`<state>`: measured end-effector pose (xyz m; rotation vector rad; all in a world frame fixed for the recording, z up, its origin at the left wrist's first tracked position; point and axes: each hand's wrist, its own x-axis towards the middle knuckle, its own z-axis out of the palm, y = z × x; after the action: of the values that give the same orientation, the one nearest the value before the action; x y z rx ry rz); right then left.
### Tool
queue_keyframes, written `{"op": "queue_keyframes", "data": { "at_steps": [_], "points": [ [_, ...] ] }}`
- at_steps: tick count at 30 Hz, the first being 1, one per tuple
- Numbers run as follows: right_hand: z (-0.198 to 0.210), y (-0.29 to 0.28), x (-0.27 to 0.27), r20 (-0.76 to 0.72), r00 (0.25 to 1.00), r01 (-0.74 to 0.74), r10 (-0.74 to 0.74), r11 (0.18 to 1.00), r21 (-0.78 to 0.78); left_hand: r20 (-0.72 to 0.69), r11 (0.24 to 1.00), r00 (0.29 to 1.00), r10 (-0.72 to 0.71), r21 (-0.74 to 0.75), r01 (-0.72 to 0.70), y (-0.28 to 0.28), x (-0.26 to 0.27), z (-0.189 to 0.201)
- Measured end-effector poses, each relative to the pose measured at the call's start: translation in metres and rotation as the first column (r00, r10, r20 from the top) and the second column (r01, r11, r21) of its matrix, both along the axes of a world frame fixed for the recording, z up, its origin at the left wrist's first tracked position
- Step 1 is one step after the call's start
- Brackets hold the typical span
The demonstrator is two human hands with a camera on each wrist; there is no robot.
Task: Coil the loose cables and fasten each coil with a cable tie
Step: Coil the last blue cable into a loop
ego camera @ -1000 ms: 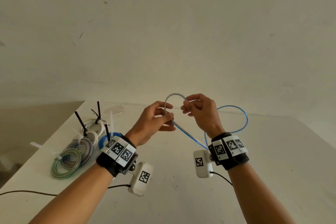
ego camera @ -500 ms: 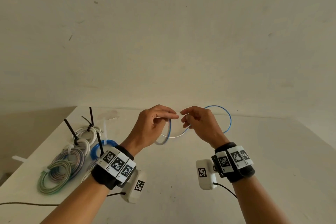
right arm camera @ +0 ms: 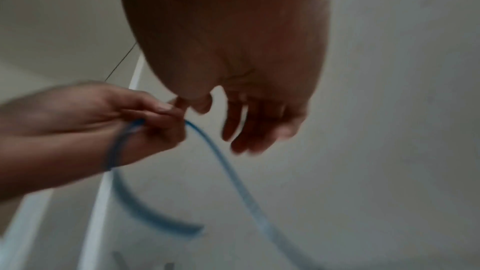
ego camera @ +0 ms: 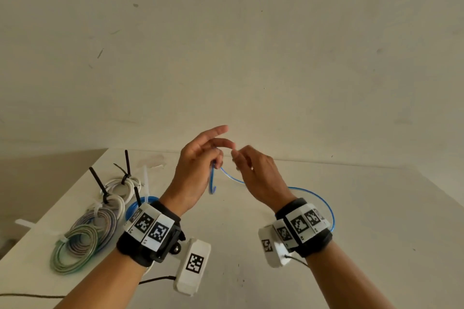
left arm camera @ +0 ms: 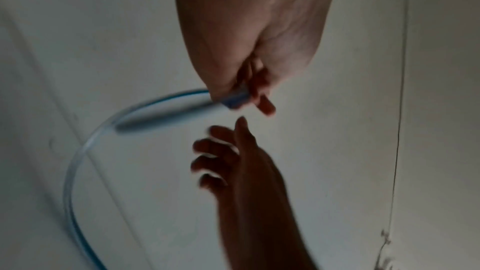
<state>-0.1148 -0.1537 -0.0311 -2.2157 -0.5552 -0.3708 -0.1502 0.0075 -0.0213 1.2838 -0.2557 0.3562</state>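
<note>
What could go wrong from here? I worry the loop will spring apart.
Only the left hand pinches the thin blue cable; the right hand is open and off it, so the springy loop may pop loose. The free tail trails behind the right wrist and could snag on it.

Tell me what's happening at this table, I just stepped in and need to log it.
A person is coiling a thin blue cable above the white table. The left hand pinches the cable, a short loop hanging below its grip; the right hand is beside it, fingers loose, holding nothing. Several finished coils with cable ties lie on the table's left side.
</note>
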Motion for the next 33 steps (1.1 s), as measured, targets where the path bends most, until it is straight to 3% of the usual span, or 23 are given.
{"op": "queue_keyframes", "data": {
  "at_steps": [2, 4, 6, 9, 12, 16, 20, 25, 30, 33],
  "points": [
    [0.002, 0.007, -0.012, -0.257, 0.963, 0.079, -0.085, 0.996, -0.032, -0.005, 0.978, 0.990, 0.139, -0.154, -0.138, -0.004, 0.004, 0.002],
    [0.003, 0.011, -0.020, -0.564, 0.824, -0.058, 0.055, 0.998, 0.012, -0.024, 0.944, 0.974, 0.227, -0.239, -0.226, -0.010, 0.003, 0.004],
    [0.001, 0.013, -0.020, -0.647, 0.727, -0.142, 0.231, 0.972, 0.188, -0.043, 0.933, 0.968, 0.247, -0.260, -0.250, -0.018, 0.001, 0.004],
    [-0.001, 0.016, -0.010, -0.525, 0.795, -0.054, 0.304, 0.898, 0.437, -0.083, 0.930, 0.940, 0.330, -0.143, -0.339, -0.024, 0.002, -0.004],
    [-0.003, 0.016, -0.002, -0.426, 0.865, 0.005, 0.265, 0.845, 0.535, -0.236, 0.935, 0.909, 0.344, -0.008, -0.356, -0.019, 0.011, -0.022],
    [-0.016, 0.010, 0.007, -0.345, 0.923, 0.110, 0.170, 0.744, 0.659, -0.468, 0.961, 0.862, 0.193, -0.087, -0.263, -0.004, 0.024, -0.041],
    [-0.035, 0.012, 0.013, -0.262, 0.962, 0.147, 0.078, 0.660, 0.737, -0.442, 0.903, 0.821, 0.362, -0.052, -0.427, -0.007, 0.033, -0.056],
    [-0.056, 0.012, 0.020, -0.211, 0.977, 0.180, -0.023, 0.619, 0.764, -0.547, 0.849, 0.827, 0.126, -0.371, -0.375, -0.009, 0.046, -0.070],
    [-0.062, 0.006, 0.032, -0.170, 0.984, 0.169, -0.059, 0.632, 0.757, -0.561, 0.883, 0.823, 0.084, -0.342, -0.323, -0.007, 0.047, -0.077],
    [-0.061, 0.001, 0.038, -0.167, 0.981, 0.193, -0.097, 0.564, 0.803, -0.542, 0.908, 0.839, 0.046, -0.328, -0.262, -0.009, 0.047, -0.076]
  ]
}}
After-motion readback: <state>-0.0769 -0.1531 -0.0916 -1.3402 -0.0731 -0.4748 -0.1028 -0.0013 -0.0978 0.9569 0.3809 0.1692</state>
